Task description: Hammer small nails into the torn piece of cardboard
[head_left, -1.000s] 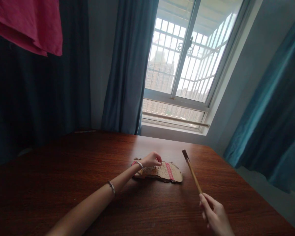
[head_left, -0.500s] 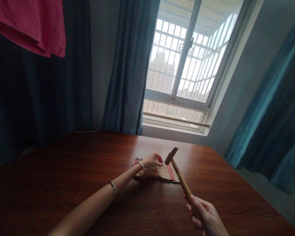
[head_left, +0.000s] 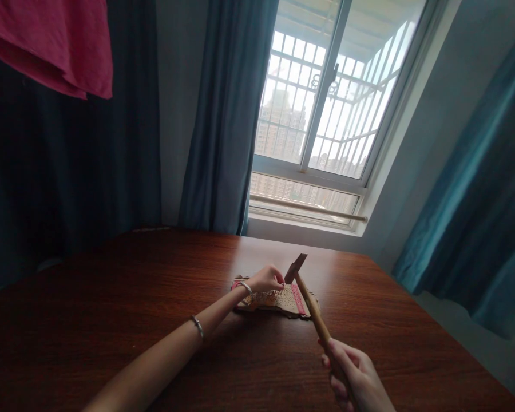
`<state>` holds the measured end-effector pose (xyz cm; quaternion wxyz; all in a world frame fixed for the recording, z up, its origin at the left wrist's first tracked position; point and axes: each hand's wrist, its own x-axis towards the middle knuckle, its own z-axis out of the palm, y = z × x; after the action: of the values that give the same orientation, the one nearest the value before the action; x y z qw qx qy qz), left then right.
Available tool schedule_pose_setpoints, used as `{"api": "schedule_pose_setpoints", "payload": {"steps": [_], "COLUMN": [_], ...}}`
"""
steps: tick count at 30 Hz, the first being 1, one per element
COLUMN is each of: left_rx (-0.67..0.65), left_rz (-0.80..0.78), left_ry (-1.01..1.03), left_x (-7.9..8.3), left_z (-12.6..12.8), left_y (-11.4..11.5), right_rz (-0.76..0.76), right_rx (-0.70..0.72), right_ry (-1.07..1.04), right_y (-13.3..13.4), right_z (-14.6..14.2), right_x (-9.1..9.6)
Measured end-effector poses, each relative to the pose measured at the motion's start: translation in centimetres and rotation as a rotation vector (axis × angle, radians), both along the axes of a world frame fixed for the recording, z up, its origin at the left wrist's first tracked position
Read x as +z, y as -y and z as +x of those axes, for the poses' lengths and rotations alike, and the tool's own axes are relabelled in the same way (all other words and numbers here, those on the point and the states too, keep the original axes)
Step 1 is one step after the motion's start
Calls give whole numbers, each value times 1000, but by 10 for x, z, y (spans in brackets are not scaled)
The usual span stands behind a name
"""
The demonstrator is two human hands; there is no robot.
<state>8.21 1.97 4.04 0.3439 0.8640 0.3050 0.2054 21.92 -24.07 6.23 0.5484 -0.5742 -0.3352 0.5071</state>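
My right hand [head_left: 354, 372] is wrapped round the wooden handle of a hammer [head_left: 315, 317]. The hammer's dark head is tilted, its lower end close beside the fingertips of my left hand [head_left: 268, 279]. Those fingers are pinched together over a pale flat piece [head_left: 287, 300] dotted with many small dark spots. It has a pink band near its right end and a ragged dark lower edge. Whatever the pinch holds is too small to name. Part of the piece is hidden under my left hand and wrist.
The piece lies on a glossy brown wooden table [head_left: 189, 269]. Behind it are a window [head_left: 313, 143] with a rail across its lower part and blue curtains [head_left: 223, 126]. Pink cloth [head_left: 68, 46] hangs at the upper left.
The hammer has moved slightly left, its head now right beside my left fingertips. My right hand has shifted a little left with it. My left hand stays in place.
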Motion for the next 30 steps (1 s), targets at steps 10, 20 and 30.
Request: {"api": "schedule_pose_setpoints", "payload": {"steps": [10, 20, 30], "left_rx": [-6, -43, 13], "left_rz": [42, 42, 60], "left_ry": [-19, -1, 100], "left_x": [0, 0, 38], "left_z": [0, -2, -31], "left_y": [0, -1, -25], "right_rz": [-17, -22, 76], "right_rx": [66, 16, -256], "right_ry": [81, 100, 540], "right_y": [0, -1, -1], "right_z": [1, 5, 55], "right_x": [-6, -7, -17]}}
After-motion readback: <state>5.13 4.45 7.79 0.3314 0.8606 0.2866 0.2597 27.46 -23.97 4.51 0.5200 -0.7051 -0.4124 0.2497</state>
